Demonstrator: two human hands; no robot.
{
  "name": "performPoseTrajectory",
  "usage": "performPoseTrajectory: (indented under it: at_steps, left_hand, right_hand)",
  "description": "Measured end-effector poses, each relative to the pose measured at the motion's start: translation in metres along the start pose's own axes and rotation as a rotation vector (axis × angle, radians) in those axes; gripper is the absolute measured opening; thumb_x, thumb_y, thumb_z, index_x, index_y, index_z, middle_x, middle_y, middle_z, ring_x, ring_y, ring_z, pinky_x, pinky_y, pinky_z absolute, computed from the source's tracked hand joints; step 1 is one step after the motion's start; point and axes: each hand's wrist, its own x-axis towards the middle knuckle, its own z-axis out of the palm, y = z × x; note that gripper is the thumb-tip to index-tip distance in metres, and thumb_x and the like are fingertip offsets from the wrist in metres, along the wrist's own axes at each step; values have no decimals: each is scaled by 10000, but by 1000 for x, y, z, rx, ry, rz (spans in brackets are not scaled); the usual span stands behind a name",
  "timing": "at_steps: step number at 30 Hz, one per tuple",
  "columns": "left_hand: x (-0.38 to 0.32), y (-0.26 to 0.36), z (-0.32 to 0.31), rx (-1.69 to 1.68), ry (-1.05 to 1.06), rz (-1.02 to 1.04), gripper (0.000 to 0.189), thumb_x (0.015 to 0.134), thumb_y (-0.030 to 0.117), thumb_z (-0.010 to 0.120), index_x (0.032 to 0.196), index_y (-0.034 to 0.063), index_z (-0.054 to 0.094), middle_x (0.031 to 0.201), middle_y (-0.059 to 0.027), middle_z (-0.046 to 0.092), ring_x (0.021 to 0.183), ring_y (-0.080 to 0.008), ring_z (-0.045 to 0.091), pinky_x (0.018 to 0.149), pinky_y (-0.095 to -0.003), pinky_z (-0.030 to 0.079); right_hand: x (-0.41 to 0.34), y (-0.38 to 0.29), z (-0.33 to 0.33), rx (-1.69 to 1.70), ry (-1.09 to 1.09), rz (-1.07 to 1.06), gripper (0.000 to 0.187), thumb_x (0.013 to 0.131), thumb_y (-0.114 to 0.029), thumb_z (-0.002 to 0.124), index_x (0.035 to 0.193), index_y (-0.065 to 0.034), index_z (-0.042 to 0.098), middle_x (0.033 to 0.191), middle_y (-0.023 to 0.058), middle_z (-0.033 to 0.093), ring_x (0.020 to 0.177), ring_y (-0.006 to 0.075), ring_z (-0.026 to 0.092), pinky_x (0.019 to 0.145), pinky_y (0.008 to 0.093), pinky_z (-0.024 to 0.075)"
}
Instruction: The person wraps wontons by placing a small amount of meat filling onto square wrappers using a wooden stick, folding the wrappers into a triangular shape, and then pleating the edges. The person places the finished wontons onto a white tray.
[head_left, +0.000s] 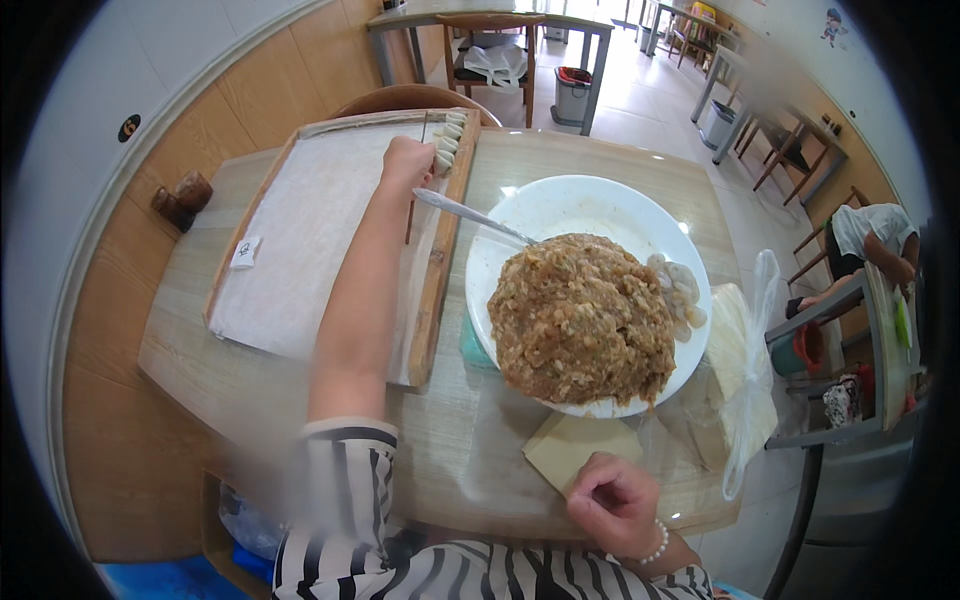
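Observation:
My left hand reaches over a wood-rimmed tray lined with white cloth or paper. Its fingers are closed around a thin brown stick, which shows on both sides of the fist. Beside the knuckles, folded dumplings form a short row along the tray's right edge. My right hand rests curled at the near table edge, with nothing visible in it. It is just below pale square wrappers. A white plate carries a mound of minced filling, peeled shrimp and a metal spoon.
A plastic bag of wrappers lies right of the plate. A small white tag sits on the tray's left side. Two brown jars stand by the wall. Beyond are a chair, a bin and a person at right.

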Motion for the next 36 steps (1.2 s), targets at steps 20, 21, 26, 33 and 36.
performPoseTrajectory:
  at_steps: [20, 21, 26, 33, 36]
  left_hand:
    - [-245, -41, -80, 424, -202, 335, 398, 758, 317, 829, 772, -51, 677, 692, -153, 687, 634, -209, 660, 605, -367, 524]
    - [-254, -43, -73, 461, -143, 381, 357, 730, 259, 830, 762, -58, 668, 692, -171, 688, 636, -230, 665, 622, -375, 529]
    - [-262, -51, -62, 302, -49, 322, 198, 682, 111, 758, 707, -51, 646, 658, -146, 668, 590, -211, 634, 581, -364, 515]
    - [-269, -41, -51, 185, -101, 281, 209, 682, 130, 777, 755, -57, 719, 668, -130, 697, 600, -164, 644, 560, -347, 511]
    - [-272, -41, -76, 246, -215, 237, 318, 857, 257, 718, 728, -33, 727, 617, -83, 662, 561, -143, 587, 555, -324, 453]
  right_hand:
    - [-25, -11, -21, 86, 429, -139, 259, 1077, -222, 537, 913, -33, 607, 725, -19, 553, 606, 28, 458, 539, 188, 356]
    - [-30, -11, -23, 84, 437, -154, 253, 1075, -216, 541, 916, -31, 608, 722, -18, 555, 608, 29, 462, 541, 189, 360]
    - [-56, -10, -23, 19, 410, -228, 219, 1062, -184, 563, 923, -23, 615, 714, -9, 567, 618, 38, 487, 549, 196, 381]
    - [-62, -4, -30, -15, 511, -136, 170, 1028, -130, 605, 907, -14, 633, 717, -2, 585, 627, 42, 515, 566, 199, 403]
    - [-62, 3, -44, -222, 499, -66, 86, 975, -79, 664, 935, -3, 667, 787, 20, 642, 705, 64, 577, 644, 220, 465]
